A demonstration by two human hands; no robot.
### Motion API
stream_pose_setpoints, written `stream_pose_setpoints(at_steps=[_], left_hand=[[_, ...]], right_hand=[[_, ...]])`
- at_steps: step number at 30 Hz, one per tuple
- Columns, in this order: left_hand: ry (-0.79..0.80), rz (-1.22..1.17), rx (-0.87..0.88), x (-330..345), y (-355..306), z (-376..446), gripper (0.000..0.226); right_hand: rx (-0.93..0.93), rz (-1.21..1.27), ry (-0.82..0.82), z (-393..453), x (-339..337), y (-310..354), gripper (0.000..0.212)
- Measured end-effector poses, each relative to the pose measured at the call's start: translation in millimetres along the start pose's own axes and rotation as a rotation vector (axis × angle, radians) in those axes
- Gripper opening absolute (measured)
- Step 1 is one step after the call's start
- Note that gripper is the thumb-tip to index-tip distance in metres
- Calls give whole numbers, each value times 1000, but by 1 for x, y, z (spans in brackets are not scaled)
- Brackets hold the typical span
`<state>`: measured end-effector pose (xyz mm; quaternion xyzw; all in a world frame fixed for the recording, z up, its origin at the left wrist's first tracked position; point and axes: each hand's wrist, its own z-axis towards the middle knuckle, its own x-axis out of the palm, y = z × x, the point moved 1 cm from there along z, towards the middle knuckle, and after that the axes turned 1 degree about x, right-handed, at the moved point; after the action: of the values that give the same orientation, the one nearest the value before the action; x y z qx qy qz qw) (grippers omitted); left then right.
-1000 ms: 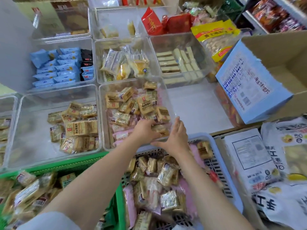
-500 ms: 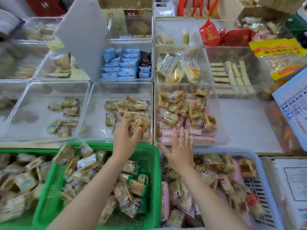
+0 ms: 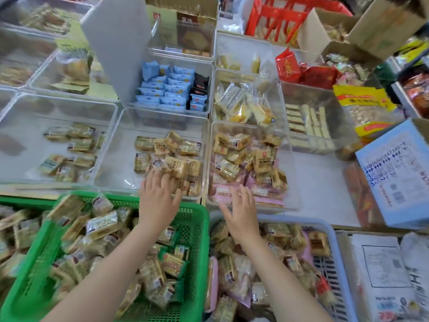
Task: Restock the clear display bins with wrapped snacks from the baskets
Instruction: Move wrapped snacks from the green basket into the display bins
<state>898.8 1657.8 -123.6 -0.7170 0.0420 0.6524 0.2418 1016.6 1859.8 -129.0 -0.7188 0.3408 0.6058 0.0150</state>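
Observation:
Two clear bins stand side by side ahead of me. The middle bin holds tan wrapped snacks. The right bin holds tan and pink wrapped snacks. My left hand reaches over the middle bin's near wall, fingers spread flat on the tan packs. My right hand hovers at the right bin's near wall with fingers apart and nothing in it. Below my arms sit a green basket and a pale blue basket, both full of wrapped snacks.
A third clear bin at the left holds a few packs. Behind are bins with blue packets, yellow-white packets and wafer bars. A blue-lined cardboard box and white sacks crowd the right.
My left hand moved from the right bin to the middle bin and spread over its tan packs. My right hand opened and stayed at the right bin's near wall. The view swung left.

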Motion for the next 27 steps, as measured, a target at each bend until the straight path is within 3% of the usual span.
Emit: stream_pose_setpoints(at_steps=[3, 6, 8, 12, 17, 20, 23, 27], left_hand=[[4, -86, 243, 11, -28, -7, 59], [160, 34, 370, 35, -46, -7, 72], [176, 130, 382, 49, -47, -9, 73], [131, 189, 375, 55, -42, -10, 75], [123, 192, 375, 58, -44, -10, 79], [132, 181, 372, 60, -43, -11, 81], [158, 177, 389, 59, -42, -9, 83], [169, 152, 379, 57, -42, -9, 84]], right_hand=[[128, 66, -231, 19, -22, -28, 56], [311, 57, -234, 46, -41, -57, 69], [354, 33, -195, 61, -47, -73, 78], [369, -40, -168, 79, -51, -86, 72], [327, -50, -396, 69, -67, -62, 50], [265, 152, -482, 56, -83, -25, 38], [161, 512, -382, 69, -86, 20, 31], [142, 839, -96, 109, -64, 77, 35]])
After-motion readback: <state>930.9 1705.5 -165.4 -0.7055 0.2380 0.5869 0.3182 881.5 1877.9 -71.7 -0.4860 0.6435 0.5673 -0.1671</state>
